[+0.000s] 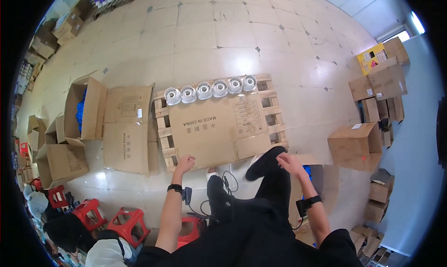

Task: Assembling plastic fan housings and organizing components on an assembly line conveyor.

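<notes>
Loosely curled, with nothing seen in it, my left hand [186,163] hovers by the near left edge of a flat cardboard sheet [205,141]. That sheet lies on a wooden pallet [278,119]. My right hand [289,163] is in front of my dark trouser leg, near the pallet's near right corner; its fingers are bent a little apart and hold nothing I can see. Along the sheet's far edge stands a row of several whitish round pieces with ringed centres [204,90]. Neither hand touches them. Each wrist wears a black strap with a small device.
An open carton with blue contents [95,109] and a folded cardboard sheet [123,148] lie left. Red stools [129,225] and people are at lower left. Beside my right leg stands an open box [323,183]; more cartons [356,146] line the right. A cable [228,181] hangs near my feet.
</notes>
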Tool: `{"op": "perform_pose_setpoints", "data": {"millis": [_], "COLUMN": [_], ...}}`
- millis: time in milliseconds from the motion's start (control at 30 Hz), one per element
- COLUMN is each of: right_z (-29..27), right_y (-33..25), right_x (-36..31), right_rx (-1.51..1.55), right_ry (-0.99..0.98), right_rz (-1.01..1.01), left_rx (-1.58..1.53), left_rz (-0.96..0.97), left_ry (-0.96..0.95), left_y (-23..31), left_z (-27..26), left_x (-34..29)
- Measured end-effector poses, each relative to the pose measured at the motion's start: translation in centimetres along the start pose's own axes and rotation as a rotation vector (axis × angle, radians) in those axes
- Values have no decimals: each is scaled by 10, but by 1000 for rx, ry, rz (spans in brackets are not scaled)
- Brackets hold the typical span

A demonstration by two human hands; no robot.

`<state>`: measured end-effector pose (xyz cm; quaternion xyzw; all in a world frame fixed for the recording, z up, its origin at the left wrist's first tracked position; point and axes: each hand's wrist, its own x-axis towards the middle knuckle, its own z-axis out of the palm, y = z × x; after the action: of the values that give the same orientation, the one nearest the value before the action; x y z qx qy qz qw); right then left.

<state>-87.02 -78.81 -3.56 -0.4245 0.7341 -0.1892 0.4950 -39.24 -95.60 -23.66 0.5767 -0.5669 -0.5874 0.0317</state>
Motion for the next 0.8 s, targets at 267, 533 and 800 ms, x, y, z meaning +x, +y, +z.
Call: {"op": "perform_pose_setpoints", "data": {"millis": [267,533,800], "right_z": [-118,-190,-80], "right_y": [-17,75,168], "right_x": [98,378,689], "right_rx": [-107,-318,-402], "right_ry": [120,-1,136], "right_rz": [-66,11,-115], "left_rx": [97,248,411], "left_rz": [-206,-180,-76], "left_ry": [-149,313,627], "left_y": [47,68,142], "left_z": [25,33,96], "left_x": [79,174,491]}}
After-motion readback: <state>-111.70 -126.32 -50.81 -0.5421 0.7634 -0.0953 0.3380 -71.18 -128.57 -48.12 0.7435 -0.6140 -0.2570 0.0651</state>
